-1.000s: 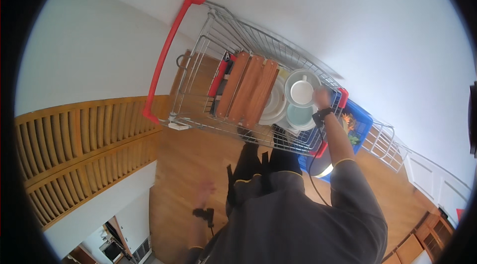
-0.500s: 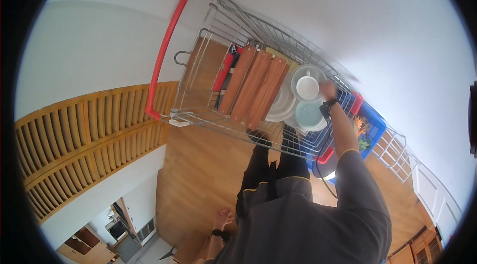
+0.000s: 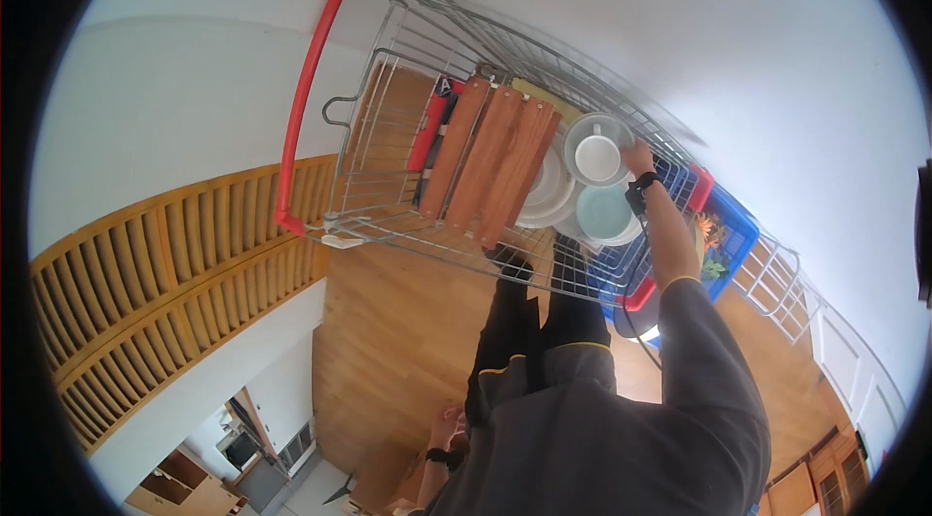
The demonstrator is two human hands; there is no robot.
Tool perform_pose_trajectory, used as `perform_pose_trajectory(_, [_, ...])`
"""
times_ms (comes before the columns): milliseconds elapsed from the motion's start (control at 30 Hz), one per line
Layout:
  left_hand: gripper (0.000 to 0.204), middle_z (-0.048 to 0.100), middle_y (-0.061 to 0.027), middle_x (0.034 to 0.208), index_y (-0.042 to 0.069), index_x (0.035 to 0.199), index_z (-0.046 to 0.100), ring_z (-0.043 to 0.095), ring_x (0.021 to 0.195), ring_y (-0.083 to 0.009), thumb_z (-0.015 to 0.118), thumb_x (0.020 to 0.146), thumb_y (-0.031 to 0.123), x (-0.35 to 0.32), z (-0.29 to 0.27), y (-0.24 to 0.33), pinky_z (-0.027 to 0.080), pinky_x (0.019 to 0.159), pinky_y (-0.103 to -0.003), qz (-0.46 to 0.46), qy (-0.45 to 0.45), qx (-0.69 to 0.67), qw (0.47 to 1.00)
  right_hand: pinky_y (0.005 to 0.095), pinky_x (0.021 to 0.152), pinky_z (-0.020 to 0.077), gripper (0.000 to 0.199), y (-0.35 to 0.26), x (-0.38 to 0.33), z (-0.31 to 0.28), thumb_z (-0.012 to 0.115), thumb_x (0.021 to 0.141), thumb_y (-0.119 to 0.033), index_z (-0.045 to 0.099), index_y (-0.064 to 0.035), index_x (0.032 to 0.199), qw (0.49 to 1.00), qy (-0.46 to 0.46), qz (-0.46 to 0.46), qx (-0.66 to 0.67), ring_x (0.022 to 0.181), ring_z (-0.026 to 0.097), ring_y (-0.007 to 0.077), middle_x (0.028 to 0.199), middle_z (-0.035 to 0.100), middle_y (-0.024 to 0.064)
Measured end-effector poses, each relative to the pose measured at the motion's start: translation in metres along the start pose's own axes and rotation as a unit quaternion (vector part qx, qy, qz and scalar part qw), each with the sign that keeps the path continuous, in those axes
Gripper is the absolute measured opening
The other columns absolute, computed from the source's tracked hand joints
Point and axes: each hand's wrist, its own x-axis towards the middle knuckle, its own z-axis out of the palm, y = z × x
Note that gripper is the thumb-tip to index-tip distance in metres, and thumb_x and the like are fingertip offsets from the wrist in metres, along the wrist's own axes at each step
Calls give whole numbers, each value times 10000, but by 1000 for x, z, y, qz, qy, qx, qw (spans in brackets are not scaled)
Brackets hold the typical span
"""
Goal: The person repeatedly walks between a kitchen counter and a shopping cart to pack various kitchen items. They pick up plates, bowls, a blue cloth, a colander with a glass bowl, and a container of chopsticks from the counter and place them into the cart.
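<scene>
Cart (image 3: 309,89): wire-sided, red-trimmed, its open top letting the dishes be reached from above.
Blue crate (image 3: 746,224): just beyond the cart's end.
Wooden slats (image 3: 485,162): across the cart, probably keeping the dishes to one end.
White dishes (image 3: 550,198): beside the slats, seemingly nested to save room.
Pale bowl (image 3: 573,139): in the cart, cradling the mug, perhaps so both share one place.
Green bowl (image 3: 603,212): just beside it.
White mug (image 3: 597,159): inside the pale bowl.
Hands: well apart; right hand (image 3: 638,159) at the pale bowl's rim, perhaps steadying it, whether clamped I cannot tell; left hand (image 3: 447,429) low beside the body, loosely curled, visibly empty.
</scene>
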Motion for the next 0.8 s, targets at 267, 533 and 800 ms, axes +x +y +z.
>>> perform_pose_trajectory(267, [325,646,-60,935,56,1113,601,632,797,-152,571,901,301,-19,12,46,522,686,-287,0,8,1,1000,413,911,462,470,0,-5,-2,634,729,-275,615,-116,1172,994,-45,65,69,1042,593,365,1094,631,208])
perform_pose_trajectory(533, [284,643,-31,902,73,1097,607,618,751,-125,576,898,273,-10,13,41,501,645,-263,4,-2,-28,1000,430,928,447,524,1,-3,1,653,709,-307,599,-52,1164,998,-13,47,28,1073,572,381,1125,605,244])
perform_pose_trajectory(800, [244,635,-36,846,82,1085,608,615,678,-129,565,909,245,29,22,-5,504,592,-255,70,-27,-93,993,449,909,438,486,-15,-33,-18,598,725,-291,589,-39,1140,998,23,-9,-53,1066,554,406,1113,597,253])
